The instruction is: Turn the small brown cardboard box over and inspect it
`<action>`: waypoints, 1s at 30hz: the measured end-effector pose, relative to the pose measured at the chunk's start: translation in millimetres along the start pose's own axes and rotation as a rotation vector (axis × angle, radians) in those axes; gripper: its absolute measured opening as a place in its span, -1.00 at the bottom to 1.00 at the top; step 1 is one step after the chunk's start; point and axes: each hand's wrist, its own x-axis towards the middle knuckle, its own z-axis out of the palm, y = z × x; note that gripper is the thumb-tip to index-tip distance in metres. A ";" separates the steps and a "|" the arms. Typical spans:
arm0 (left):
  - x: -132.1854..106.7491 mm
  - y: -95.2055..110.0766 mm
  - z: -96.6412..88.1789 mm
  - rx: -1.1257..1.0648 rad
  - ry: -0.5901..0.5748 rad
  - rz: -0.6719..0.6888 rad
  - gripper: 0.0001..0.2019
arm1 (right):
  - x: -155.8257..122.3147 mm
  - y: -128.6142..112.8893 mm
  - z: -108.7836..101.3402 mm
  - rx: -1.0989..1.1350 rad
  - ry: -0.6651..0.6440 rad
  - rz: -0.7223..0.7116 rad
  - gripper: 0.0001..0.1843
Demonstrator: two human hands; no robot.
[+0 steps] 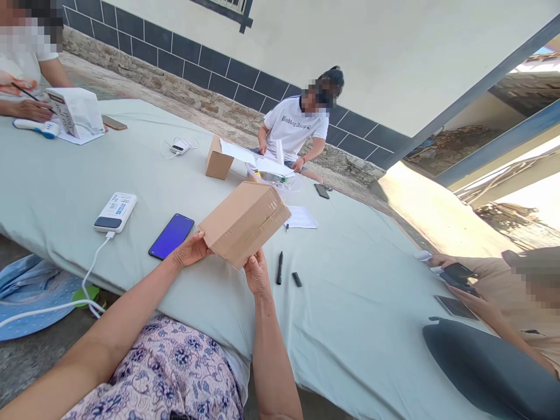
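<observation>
Cardboard box sits at centre frame, held clear above the bench in both hands. I read its long axis as running from lower left to upper right of the frame. The far end points toward the sheet of paper and the co-worker in a white T-shirt beyond. Broad face is tilted up toward the camera, and clear tape shows across the upper-right end.

Left hand is closed on the lower-left end, thumb on top, fingers under. Right hand grips the near bottom corner from below, thumb against the near face. The rest of its fingers are hidden behind the box.

On the bench's pale cloth:
- phone with a blue screen, just left of the left hand
- white power bank, further left, with a white cable dropping off the bench edge
- black pen and its cap, just right of the right hand, pen lying roughly up-down in frame
- second cardboard box, upper centre, with papers beside it

Upper left: another person's hand beside a white carton. Right edge: a third person's hand on a dark phone.
</observation>
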 end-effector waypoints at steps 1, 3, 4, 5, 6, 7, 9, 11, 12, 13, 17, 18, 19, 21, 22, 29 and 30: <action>0.1 0.1 0.3 -0.011 0.006 0.004 -0.49 | -0.5 1.0 2.0 -0.008 -0.024 -0.002 -0.14; 0.4 0.2 0.6 -0.020 0.006 0.010 -0.49 | -1.1 1.7 5.4 -0.022 -0.055 -0.018 -0.11; 0.5 0.2 0.6 -0.018 0.004 0.014 -0.49 | -1.3 1.4 6.9 -0.027 -0.065 -0.030 -0.09; 0.6 0.2 0.6 -0.015 0.002 0.019 -0.49 | -1.4 0.8 8.1 -0.029 -0.074 -0.044 -0.07; 0.6 0.2 0.7 -0.012 0.002 0.025 -0.49 | -1.5 0.0 9.3 -0.029 -0.083 -0.057 -0.05; 0.6 0.2 0.9 -0.010 0.003 0.028 -0.49 | -1.7 -1.0 10.3 -0.028 -0.095 -0.067 -0.03; 0.5 0.3 1.5 -0.010 0.003 0.029 -0.49 | -2.5 -3.3 11.9 -0.030 -0.122 -0.075 -0.01; 0.4 0.3 2.4 -0.012 -0.001 0.027 -0.50 | -3.6 -5.5 12.9 -0.040 -0.152 -0.064 -0.01; 0.4 0.3 2.7 -0.012 -0.003 0.026 -0.50 | -4.2 -6.3 13.2 -0.046 -0.163 -0.056 0.00; 0.4 0.1 3.0 -0.011 -0.005 0.025 -0.51 | -4.8 -6.9 13.4 -0.053 -0.170 -0.046 0.01; 1.0 -2.5 0.6 0.026 -0.007 -0.003 -0.49 | -5.1 -5.7 12.4 -0.108 -0.122 -0.049 0.02; 1.4 -3.7 -0.9 0.048 -0.007 -0.017 -0.47 | -4.7 -4.7 11.7 -0.126 -0.098 -0.064 0.02; 1.9 -4.9 -2.5 0.074 -0.004 -0.026 -0.45 | -4.1 -3.7 10.9 -0.142 -0.072 -0.081 0.01; 3.2 -7.6 -4.8 0.124 0.019 -0.024 -0.42 | -2.8 -2.1 9.2 -0.161 -0.036 -0.101 0.00; 4.0 -8.8 -5.1 0.146 0.034 -0.013 -0.41 | -2.2 -1.8 8.6 -0.166 -0.028 -0.101 -0.02; 6.3 -12.4 14.7 0.293 0.000 0.183 -0.27 | -2.2 -10.3 13.4 -0.148 -0.004 -0.149 0.16; 6.0 -12.6 17.3 0.307 -0.003 0.198 -0.25 | -2.6 -11.5 14.4 -0.152 -0.002 -0.162 0.21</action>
